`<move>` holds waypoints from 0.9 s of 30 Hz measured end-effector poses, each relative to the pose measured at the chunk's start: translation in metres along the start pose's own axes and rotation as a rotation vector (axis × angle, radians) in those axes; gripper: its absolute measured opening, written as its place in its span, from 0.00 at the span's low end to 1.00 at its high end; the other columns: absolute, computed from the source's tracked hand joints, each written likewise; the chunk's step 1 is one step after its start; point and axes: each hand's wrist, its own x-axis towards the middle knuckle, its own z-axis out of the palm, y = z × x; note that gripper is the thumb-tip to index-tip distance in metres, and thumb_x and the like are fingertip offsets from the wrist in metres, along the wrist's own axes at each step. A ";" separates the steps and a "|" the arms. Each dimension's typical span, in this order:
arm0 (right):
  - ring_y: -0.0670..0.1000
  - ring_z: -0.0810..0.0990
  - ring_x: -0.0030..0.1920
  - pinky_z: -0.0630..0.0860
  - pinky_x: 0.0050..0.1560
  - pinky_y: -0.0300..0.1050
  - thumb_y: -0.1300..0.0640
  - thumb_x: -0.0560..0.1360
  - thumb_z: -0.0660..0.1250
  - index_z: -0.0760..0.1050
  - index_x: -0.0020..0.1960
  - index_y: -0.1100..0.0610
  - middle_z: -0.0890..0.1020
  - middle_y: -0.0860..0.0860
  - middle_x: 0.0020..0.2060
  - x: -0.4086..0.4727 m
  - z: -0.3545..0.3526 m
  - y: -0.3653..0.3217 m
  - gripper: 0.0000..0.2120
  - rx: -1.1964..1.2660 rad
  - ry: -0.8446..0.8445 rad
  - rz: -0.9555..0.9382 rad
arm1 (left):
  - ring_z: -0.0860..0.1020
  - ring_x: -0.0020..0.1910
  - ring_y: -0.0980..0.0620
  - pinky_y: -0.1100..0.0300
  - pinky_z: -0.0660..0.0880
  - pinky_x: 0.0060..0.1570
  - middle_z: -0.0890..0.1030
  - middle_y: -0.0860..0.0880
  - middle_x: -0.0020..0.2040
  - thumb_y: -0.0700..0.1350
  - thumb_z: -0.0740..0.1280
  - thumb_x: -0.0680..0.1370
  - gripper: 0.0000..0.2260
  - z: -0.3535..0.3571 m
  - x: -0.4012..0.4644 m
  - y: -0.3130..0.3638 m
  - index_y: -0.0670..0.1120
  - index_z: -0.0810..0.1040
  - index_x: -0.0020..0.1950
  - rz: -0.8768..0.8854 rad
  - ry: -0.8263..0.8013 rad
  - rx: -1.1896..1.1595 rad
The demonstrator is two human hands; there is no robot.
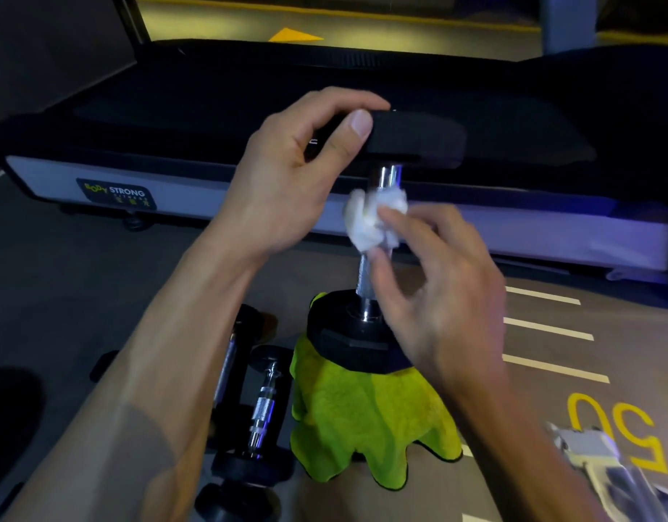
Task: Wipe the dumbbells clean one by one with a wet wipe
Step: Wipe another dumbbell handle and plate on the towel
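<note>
A black dumbbell (357,333) stands upright on a bright green cloth (362,416) at the centre. My left hand (287,171) grips its upper black head (415,139) with thumb and fingers. A crumpled white wet wipe (370,216) is wrapped on the chrome handle (363,276), and my right hand (438,280) pinches it there. Two more dumbbells lie on the floor to the left of the cloth, one (263,408) with a knurled chrome handle and another (231,356) beside it, partly hidden by my left forearm.
A treadmill (212,190) with a black deck and grey side rail runs across behind the dumbbell. White lane stripes (550,325) and a yellow painted number (622,427) mark the floor at the right. A blurred pale packet (596,454) lies at the lower right.
</note>
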 end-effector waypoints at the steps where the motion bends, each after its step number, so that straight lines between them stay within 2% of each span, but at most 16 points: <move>1: 0.56 0.79 0.56 0.80 0.50 0.55 0.50 0.79 0.70 0.78 0.69 0.53 0.77 0.50 0.62 0.007 0.000 -0.002 0.19 0.004 -0.029 0.018 | 0.81 0.61 0.55 0.56 0.77 0.63 0.83 0.50 0.61 0.49 0.62 0.88 0.11 0.001 0.000 0.000 0.51 0.80 0.66 0.006 -0.009 -0.001; 4: 0.56 0.75 0.63 0.80 0.54 0.57 0.46 0.80 0.68 0.70 0.77 0.50 0.70 0.50 0.71 0.006 0.005 -0.005 0.26 -0.014 -0.124 0.061 | 0.81 0.61 0.54 0.57 0.77 0.62 0.83 0.51 0.61 0.49 0.62 0.88 0.11 0.001 0.001 -0.001 0.51 0.80 0.67 0.014 -0.012 0.012; 9: 0.55 0.77 0.61 0.79 0.57 0.56 0.49 0.81 0.67 0.71 0.78 0.53 0.76 0.49 0.69 -0.025 -0.002 0.002 0.26 0.013 -0.155 0.068 | 0.81 0.60 0.58 0.61 0.75 0.61 0.83 0.51 0.60 0.48 0.62 0.88 0.10 -0.001 0.001 -0.005 0.51 0.80 0.66 -0.001 0.005 -0.015; 12: 0.56 0.74 0.66 0.77 0.61 0.56 0.46 0.82 0.64 0.66 0.80 0.52 0.69 0.48 0.74 -0.006 -0.002 -0.002 0.28 0.009 -0.201 0.069 | 0.80 0.60 0.58 0.63 0.74 0.61 0.83 0.50 0.60 0.47 0.62 0.88 0.10 0.002 0.000 -0.004 0.50 0.80 0.66 0.014 0.004 -0.032; 15: 0.57 0.72 0.71 0.75 0.67 0.57 0.50 0.81 0.62 0.62 0.82 0.52 0.67 0.50 0.78 0.004 0.001 0.002 0.30 0.004 -0.220 0.080 | 0.80 0.60 0.59 0.64 0.74 0.60 0.83 0.50 0.60 0.46 0.62 0.88 0.09 0.003 0.000 -0.003 0.50 0.79 0.66 0.030 0.006 -0.025; 17: 0.56 0.73 0.70 0.74 0.69 0.55 0.53 0.80 0.62 0.64 0.82 0.54 0.70 0.51 0.77 -0.009 -0.003 0.008 0.30 0.045 -0.233 0.062 | 0.80 0.59 0.60 0.64 0.73 0.60 0.83 0.52 0.59 0.46 0.62 0.88 0.09 0.001 -0.001 -0.003 0.50 0.79 0.66 0.032 0.018 -0.023; 20: 0.55 0.77 0.61 0.77 0.61 0.55 0.57 0.79 0.62 0.74 0.76 0.55 0.79 0.48 0.69 -0.040 -0.013 0.014 0.25 0.028 -0.282 -0.005 | 0.79 0.57 0.62 0.64 0.73 0.60 0.82 0.55 0.57 0.45 0.62 0.88 0.10 -0.002 -0.004 -0.005 0.49 0.79 0.66 0.022 0.036 -0.030; 23: 0.53 0.79 0.60 0.80 0.56 0.53 0.55 0.78 0.60 0.81 0.69 0.52 0.83 0.44 0.65 -0.047 -0.021 0.014 0.22 0.029 -0.310 0.009 | 0.77 0.49 0.68 0.71 0.70 0.54 0.80 0.66 0.47 0.43 0.62 0.88 0.11 -0.004 -0.010 -0.007 0.44 0.80 0.67 0.014 0.057 -0.031; 25: 0.52 0.80 0.58 0.80 0.56 0.50 0.52 0.78 0.63 0.81 0.69 0.50 0.84 0.43 0.64 -0.037 -0.020 0.010 0.21 0.047 -0.265 0.023 | 0.77 0.47 0.69 0.72 0.70 0.52 0.80 0.67 0.44 0.43 0.62 0.88 0.11 -0.005 -0.012 -0.007 0.43 0.79 0.67 0.015 0.055 -0.035; 27: 0.51 0.81 0.57 0.78 0.56 0.46 0.51 0.78 0.68 0.82 0.68 0.51 0.84 0.44 0.63 -0.024 -0.016 0.006 0.19 0.079 -0.180 0.061 | 0.77 0.49 0.68 0.71 0.70 0.53 0.80 0.64 0.47 0.43 0.62 0.88 0.12 -0.005 -0.014 -0.004 0.43 0.80 0.68 0.021 0.045 -0.026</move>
